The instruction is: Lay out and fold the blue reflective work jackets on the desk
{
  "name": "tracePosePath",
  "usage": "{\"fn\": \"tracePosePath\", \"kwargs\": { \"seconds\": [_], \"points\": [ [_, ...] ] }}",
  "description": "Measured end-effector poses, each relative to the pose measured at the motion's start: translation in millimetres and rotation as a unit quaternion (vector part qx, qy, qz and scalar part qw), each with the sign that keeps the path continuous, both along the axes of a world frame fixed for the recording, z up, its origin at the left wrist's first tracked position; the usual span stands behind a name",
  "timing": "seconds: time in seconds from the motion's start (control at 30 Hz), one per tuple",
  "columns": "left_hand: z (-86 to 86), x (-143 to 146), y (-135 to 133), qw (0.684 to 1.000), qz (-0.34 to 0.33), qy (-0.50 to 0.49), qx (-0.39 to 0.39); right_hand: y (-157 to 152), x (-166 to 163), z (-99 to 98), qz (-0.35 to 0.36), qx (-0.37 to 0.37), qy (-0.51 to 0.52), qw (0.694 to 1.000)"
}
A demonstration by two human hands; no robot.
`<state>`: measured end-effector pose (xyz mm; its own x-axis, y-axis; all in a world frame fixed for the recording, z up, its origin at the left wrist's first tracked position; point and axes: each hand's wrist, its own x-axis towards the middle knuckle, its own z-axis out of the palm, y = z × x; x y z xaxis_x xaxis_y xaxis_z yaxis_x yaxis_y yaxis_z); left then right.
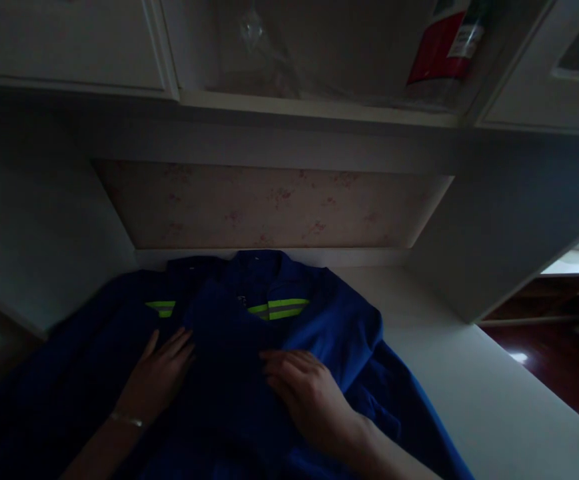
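A blue work jacket [319, 333] with yellow-green reflective stripes [279, 308] lies spread on a white desk top [469, 373], collar toward the back wall. My left hand [162, 373] rests flat on the cloth left of the front placket, fingers apart, a thin bracelet on the wrist. My right hand [306, 390] presses on the cloth to the right of the middle, fingers pointing left and slightly curled. Neither hand visibly grips a fold. The scene is dim.
The desk sits in a recess with a pale patterned back wall [269, 207] and side panels. Cupboards [69, 40] hang overhead; a red and white package [444, 47] lies behind a glass door. Dark wooden floor [559, 360] shows at the right.
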<state>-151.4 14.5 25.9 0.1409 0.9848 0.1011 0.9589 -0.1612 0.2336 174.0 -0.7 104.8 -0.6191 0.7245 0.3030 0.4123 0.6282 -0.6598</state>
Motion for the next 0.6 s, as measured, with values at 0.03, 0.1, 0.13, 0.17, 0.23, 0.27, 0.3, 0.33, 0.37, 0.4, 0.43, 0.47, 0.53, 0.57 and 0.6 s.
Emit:
{"fn": "tracePosePath", "kwargs": {
  "seconds": [0.03,0.1,0.13,0.17,0.23,0.27,0.3,0.33,0.37,0.4,0.43,0.47,0.53,0.57,0.6],
  "points": [
    [2.3,13,-7,0.999,0.009,-0.033,-0.015,-3,-3,2.4,0.049,-0.039,-0.008,0.998],
    [2.2,48,-26,0.985,0.031,-0.147,-0.081,-5,-6,2.1,0.150,-0.107,-0.012,0.983],
    [-0.2,67,-36,0.961,0.049,-0.239,-0.134,-3,-5,0.1,0.173,-0.125,-0.005,0.977],
    [-3.5,86,-46,0.936,0.055,-0.298,-0.179,1,-1,-2.5,0.165,-0.130,0.008,0.978],
    [-10.1,117,-61,0.922,0.064,-0.312,-0.219,12,12,-8.4,0.065,-0.123,0.042,0.989],
    [-12.3,127,-66,0.932,0.058,-0.278,-0.223,18,22,-11.2,-0.005,-0.121,0.056,0.991],
    [-13.1,132,-69,0.942,0.049,-0.245,-0.223,22,35,-13.9,-0.071,-0.125,0.069,0.987],
    [-12.4,133,-70,0.947,0.040,-0.226,-0.226,24,50,-16.6,-0.126,-0.138,0.083,0.979],
    [-10.5,129,-71,0.946,0.043,-0.225,-0.227,22,68,-19.3,-0.162,-0.160,0.097,0.969],
    [-7.8,122,-71,0.942,0.059,-0.239,-0.226,16,88,-22.3,-0.183,-0.193,0.108,0.958],
    [-4.8,112,-70,0.936,0.080,-0.260,-0.223,6,109,-25.7,-0.193,-0.233,0.111,0.947],
    [-1.9,101,-70,0.928,0.103,-0.282,-0.221,-9,131,-29.5,-0.194,-0.271,0.106,0.937],
    [1.3,78,-73,0.915,0.132,-0.312,-0.220,-44,171,-37.8,-0.215,-0.318,0.049,0.922],
    [0.9,67,-77,0.912,0.136,-0.320,-0.217,-62,188,-41.8,-0.248,-0.293,0.025,0.923],
    [-0.7,58,-83,0.910,0.142,-0.329,-0.209,-80,202,-45.4,-0.252,-0.291,0.021,0.923]
  ]
}}
